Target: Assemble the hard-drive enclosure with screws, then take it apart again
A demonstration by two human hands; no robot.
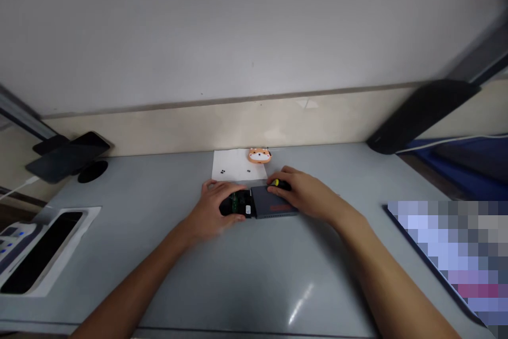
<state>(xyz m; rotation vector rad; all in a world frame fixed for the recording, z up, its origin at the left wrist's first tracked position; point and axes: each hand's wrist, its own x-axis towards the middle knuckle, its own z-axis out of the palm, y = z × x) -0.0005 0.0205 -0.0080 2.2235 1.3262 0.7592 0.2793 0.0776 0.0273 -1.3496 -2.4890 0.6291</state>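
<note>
My left hand (211, 209) grips the left part of a small electronic device, with the thumb at the near edge and the fingers at the far edge. Inside its open black casing (242, 197) a green circuit board and a white label show. Joined to or touching its right side is a flat dark blue-grey cover (264, 200) with faint red lettering. My right hand (307, 191) is closed round a yellow-and-black screwdriver (282, 184), its shaft hidden, and rests on the cover's right part. Behind lies a white paper sheet (232, 162) bearing several tiny dark screws (223, 172).
An orange animal-faced case (259, 155) sits on the paper's back right. At left are a phone on a stand (71, 156) and a black-topped device (43, 252) on white paper. A blurred-out screen (452, 259) is at right, a black cylinder (420, 117) behind it. A wall panel borders the grey table (238, 281).
</note>
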